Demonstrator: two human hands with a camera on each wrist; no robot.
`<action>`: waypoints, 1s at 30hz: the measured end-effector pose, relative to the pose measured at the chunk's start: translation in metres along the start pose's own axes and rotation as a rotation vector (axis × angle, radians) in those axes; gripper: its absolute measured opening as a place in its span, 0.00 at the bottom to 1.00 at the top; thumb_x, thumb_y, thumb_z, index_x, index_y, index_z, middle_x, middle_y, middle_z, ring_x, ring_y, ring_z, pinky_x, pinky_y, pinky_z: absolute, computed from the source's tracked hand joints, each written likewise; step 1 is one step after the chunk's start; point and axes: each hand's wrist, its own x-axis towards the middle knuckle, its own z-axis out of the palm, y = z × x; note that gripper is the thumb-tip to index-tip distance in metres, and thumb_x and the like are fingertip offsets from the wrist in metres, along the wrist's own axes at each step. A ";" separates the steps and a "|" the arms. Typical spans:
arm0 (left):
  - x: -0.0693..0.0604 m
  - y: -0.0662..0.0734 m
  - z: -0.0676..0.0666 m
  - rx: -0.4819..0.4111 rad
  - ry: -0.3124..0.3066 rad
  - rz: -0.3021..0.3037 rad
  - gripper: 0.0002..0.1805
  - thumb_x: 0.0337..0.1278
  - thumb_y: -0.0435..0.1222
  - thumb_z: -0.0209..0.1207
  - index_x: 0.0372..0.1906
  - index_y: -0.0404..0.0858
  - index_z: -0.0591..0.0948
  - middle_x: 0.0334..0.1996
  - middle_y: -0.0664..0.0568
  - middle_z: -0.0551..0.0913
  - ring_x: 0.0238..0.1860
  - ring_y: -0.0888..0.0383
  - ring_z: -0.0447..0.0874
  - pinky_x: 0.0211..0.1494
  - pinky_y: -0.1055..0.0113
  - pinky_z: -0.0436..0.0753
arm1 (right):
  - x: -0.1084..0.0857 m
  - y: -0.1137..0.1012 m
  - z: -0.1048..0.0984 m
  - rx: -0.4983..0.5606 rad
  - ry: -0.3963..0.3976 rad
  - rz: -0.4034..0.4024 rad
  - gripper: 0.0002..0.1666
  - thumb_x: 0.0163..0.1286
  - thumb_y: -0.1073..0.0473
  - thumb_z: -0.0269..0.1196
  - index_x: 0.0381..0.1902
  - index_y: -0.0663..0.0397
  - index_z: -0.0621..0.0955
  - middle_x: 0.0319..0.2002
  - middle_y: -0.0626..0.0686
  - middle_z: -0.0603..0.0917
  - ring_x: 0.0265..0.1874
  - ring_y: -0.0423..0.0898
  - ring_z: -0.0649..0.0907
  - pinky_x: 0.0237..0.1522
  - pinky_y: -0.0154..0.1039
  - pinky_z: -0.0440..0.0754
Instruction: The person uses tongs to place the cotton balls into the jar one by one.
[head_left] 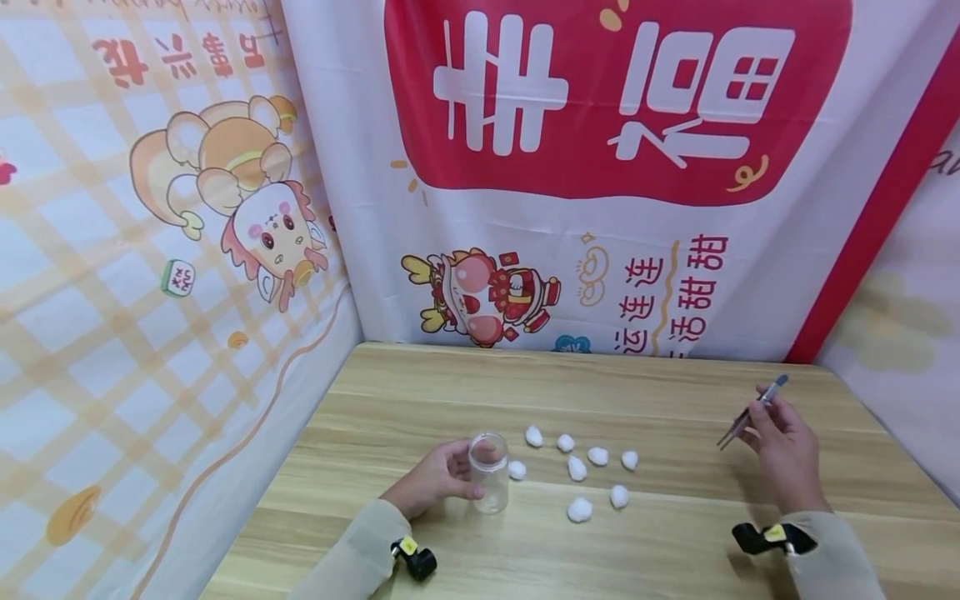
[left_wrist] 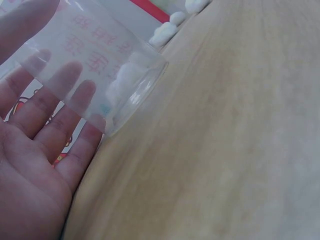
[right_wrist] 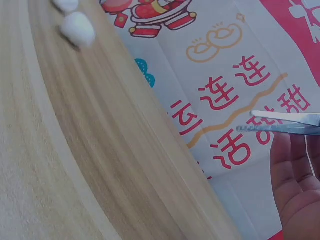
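My left hand (head_left: 438, 479) grips a clear plastic jar (head_left: 491, 492) that stands upright on the table, its mouth facing up. In the left wrist view the thumb and fingers (left_wrist: 75, 102) wrap round the jar wall (left_wrist: 95, 55). White shapes show through it. Several white cotton balls (head_left: 577, 468) lie scattered to the right of the jar, one (head_left: 517, 470) close beside it. Over the right side of the table, my right hand (head_left: 787, 454) pinches metal tweezers (head_left: 744, 419). Their tips (right_wrist: 245, 128) point away from the hand, slightly apart, with nothing between them.
The wooden table (head_left: 675, 550) ends at a printed cloth backdrop (head_left: 585, 275) behind. A checked cloth wall (head_left: 225, 350) runs along the left side. Black wrist cameras (head_left: 416, 560) sit on both sleeves.
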 end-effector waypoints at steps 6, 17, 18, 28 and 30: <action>0.000 -0.002 -0.001 0.016 0.017 -0.016 0.37 0.47 0.28 0.71 0.66 0.35 0.70 0.61 0.44 0.76 0.61 0.50 0.74 0.64 0.60 0.72 | 0.002 -0.001 0.000 0.122 0.040 0.064 0.28 0.66 0.63 0.63 0.64 0.54 0.73 0.39 0.52 0.82 0.37 0.45 0.85 0.37 0.38 0.85; 0.000 -0.004 -0.001 -0.009 -0.004 -0.003 0.36 0.48 0.27 0.70 0.65 0.34 0.71 0.61 0.43 0.75 0.62 0.49 0.74 0.64 0.60 0.72 | -0.005 0.006 0.003 0.378 -0.026 0.054 0.17 0.67 0.74 0.58 0.53 0.61 0.75 0.40 0.57 0.85 0.41 0.50 0.86 0.42 0.47 0.84; 0.000 -0.005 -0.001 -0.002 -0.003 -0.001 0.36 0.48 0.28 0.70 0.65 0.35 0.71 0.61 0.43 0.76 0.61 0.50 0.74 0.64 0.61 0.72 | -0.005 0.007 0.004 0.387 -0.035 0.055 0.17 0.68 0.74 0.58 0.54 0.61 0.75 0.40 0.57 0.85 0.41 0.50 0.86 0.43 0.47 0.83; 0.000 -0.003 -0.001 0.022 0.006 -0.008 0.35 0.48 0.27 0.70 0.65 0.35 0.72 0.60 0.44 0.77 0.60 0.50 0.75 0.63 0.59 0.73 | -0.006 0.015 0.012 0.452 -0.089 0.040 0.18 0.73 0.71 0.51 0.59 0.60 0.73 0.40 0.59 0.85 0.41 0.49 0.86 0.45 0.43 0.83; 0.000 -0.002 0.000 0.024 0.006 -0.010 0.35 0.49 0.27 0.70 0.65 0.35 0.72 0.60 0.44 0.77 0.60 0.50 0.75 0.63 0.59 0.73 | -0.007 0.016 0.012 0.451 -0.090 0.042 0.18 0.73 0.70 0.51 0.59 0.60 0.73 0.40 0.58 0.85 0.41 0.48 0.86 0.44 0.43 0.84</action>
